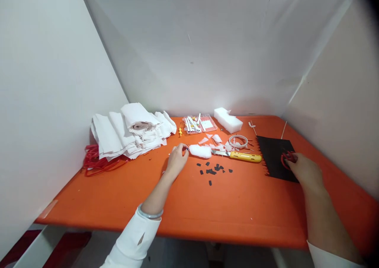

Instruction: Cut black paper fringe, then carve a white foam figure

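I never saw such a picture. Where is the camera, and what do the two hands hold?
One camera sits on a person's head and looks down, so both bare hands are that person's own. The left hand touches a white soft roll with its fingertips. The right hand grips red-handled scissors on a black sheet. On the orange table also lie a yellow-handled knife, black scraps, a tape roll and a pile of white cloths.

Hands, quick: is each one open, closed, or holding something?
Left hand: fingertips touch the white roll; grip cannot be told.
Right hand: closed on the red scissors, over the black sheet.
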`<state>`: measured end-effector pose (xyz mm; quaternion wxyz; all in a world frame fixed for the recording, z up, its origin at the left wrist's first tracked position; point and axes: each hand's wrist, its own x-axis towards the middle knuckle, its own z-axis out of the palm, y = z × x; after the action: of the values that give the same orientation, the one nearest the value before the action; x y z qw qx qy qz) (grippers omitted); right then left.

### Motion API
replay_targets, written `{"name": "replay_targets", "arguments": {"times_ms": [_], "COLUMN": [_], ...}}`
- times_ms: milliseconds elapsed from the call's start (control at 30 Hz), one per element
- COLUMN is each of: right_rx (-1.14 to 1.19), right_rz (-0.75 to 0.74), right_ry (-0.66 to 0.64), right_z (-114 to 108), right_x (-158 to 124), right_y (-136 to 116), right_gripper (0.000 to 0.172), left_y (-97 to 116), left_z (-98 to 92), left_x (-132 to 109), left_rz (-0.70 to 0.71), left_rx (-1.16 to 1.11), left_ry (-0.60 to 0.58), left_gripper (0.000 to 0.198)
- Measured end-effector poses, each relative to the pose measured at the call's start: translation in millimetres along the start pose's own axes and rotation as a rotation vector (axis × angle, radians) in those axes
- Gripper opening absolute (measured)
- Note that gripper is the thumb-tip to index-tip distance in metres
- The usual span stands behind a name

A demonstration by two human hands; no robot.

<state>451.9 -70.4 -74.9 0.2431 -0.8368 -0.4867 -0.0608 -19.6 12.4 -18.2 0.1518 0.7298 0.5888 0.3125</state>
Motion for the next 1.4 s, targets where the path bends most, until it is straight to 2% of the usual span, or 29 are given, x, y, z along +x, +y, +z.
{"name": "replay_targets", "arguments": {"times_ms": [100, 267, 367, 467, 567, 667, 733, 833, 933, 967, 1033, 1133, 1267, 1400], "right_rx": [-0.001, 0.017, 0.012, -0.015, -0.031, 0.02, 0.274, 0.441, 1.017, 1.113, 1.139, 1.077, 1.019, 0.968], "right_rz": [0.047, 0.001, -0.025, -0.057, -0.1, -0.205, -0.294, -0.348, -0.279, -0.262, -0.266, -0.274, -0.287, -0.306], "right_ry": [-0.012, -0.05, -0.051, -0.01, 0.076, 0.076, -0.069, -0.253, -0.653, -0.717, -0.752, -0.727, -0.695, -0.705], "right_z": [-1, -8, -11, -16, -24, -32, -34, -32, -21, -17, -9, 0, 4, 2], "right_x": [0, -2, -4, -7, -10, -14, -19, -30, -46, -51, -59, -65, -66, -68], "right_y": [2, -6, -12, -22, -43, -83, -116, -164, -192, -196, -196, -190, -187, -190], "right_gripper": [0.034, 0.019, 0.017, 0.024, 0.033, 0.032, 0.029, 0.029, 0.044, 0.046, 0.046, 0.042, 0.037, 0.034], "left_y": [3, 2, -1, -6, -11, -13, -11, 1, 19, 25, 33, 36, 30, 24], "left_z": [1.3, 4.4, 8.8, 15.9, 19.5, 14.1, 7.5, 2.8, 9.3, 12.7, 18.7, 22.6, 21.5, 18.8], "left_x": [-2, -3, 0, 7, 14, 18, 16, 5, -11, -17, -24, -28, -23, -18], "left_rz": [0.025, 0.09, 0.156, 0.196, 0.214, 0.204, 0.228, 0.283, 0.38, 0.401, 0.374, 0.28, 0.175, 0.138], "left_rx": [0.024, 0.061, 0.07, 0.086, 0.113, 0.141, 0.124, -0.085, -0.285, -0.323, -0.39, -0.455, -0.503, -0.485], "left_ry": [-0.04, -0.063, -0.096, -0.17, -0.206, -0.184, -0.147, -0.073, -0.12, -0.163, -0.27, -0.403, -0.416, -0.465], "left_gripper": [0.011, 0.015, 0.029, 0.048, 0.059, 0.061, 0.057, 0.053, 0.056, 0.055, 0.055, 0.056, 0.041, 0.028]}}
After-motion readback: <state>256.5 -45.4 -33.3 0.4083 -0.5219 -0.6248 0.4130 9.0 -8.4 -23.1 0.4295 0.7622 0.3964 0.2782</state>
